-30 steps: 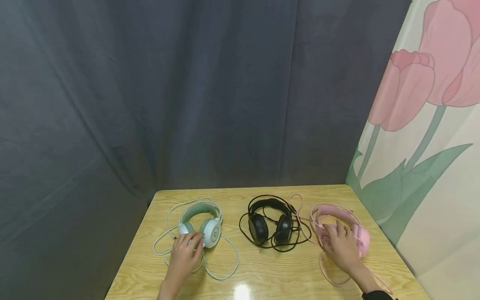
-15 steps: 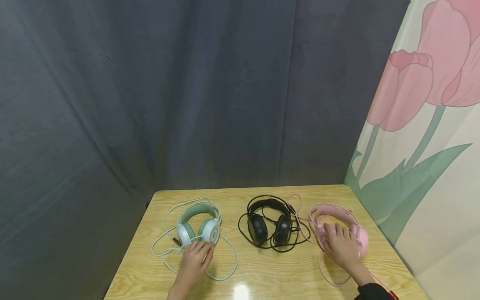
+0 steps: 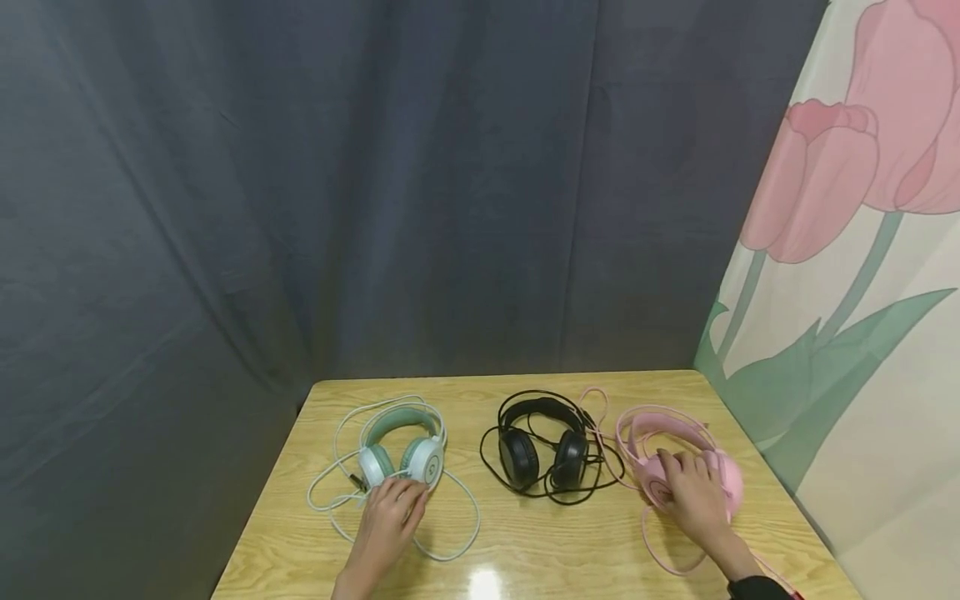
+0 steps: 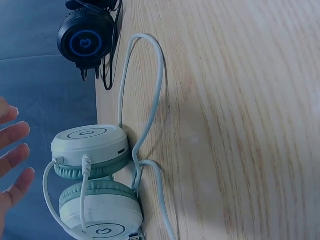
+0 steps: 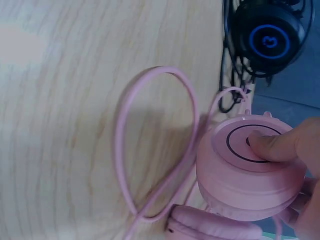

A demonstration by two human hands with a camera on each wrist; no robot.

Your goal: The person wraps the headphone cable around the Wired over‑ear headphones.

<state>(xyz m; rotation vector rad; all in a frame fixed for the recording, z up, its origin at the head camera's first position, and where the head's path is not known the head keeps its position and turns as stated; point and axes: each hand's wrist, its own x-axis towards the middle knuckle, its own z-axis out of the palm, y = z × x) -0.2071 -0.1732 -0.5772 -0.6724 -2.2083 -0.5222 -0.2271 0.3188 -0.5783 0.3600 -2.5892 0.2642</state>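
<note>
White-and-mint headphones [image 3: 424, 461] lie at the left of the table, a pale cable looped about them. My left hand [image 3: 386, 512] is at the near side of their ear cups. In the left wrist view its spread fingers [image 4: 14, 135] are apart from the white ear cup [image 4: 90, 142] and hold nothing. Pink headphones [image 3: 729, 479] lie at the right. My right hand [image 3: 699, 493] grips one of their ear cups. The right wrist view shows the thumb [image 5: 272, 147] on the cup's round outer face [image 5: 240, 182] and the other fingers behind it, partly hidden.
Black headphones [image 3: 572, 458] with a tangled black cable lie between the two pairs. A pink cable [image 5: 121, 130] loops on the near side, and another stretch reaches the black cable. A dark curtain [image 3: 465, 208] hangs behind the wooden table [image 3: 517, 542]; a tulip-printed wall hanging [image 3: 832, 183] stands right.
My left hand has shifted right and nearer, uncovering more of the white headphones and their plug. My right hand's fingers have curled round the pink ear cup, which has tilted slightly.
</note>
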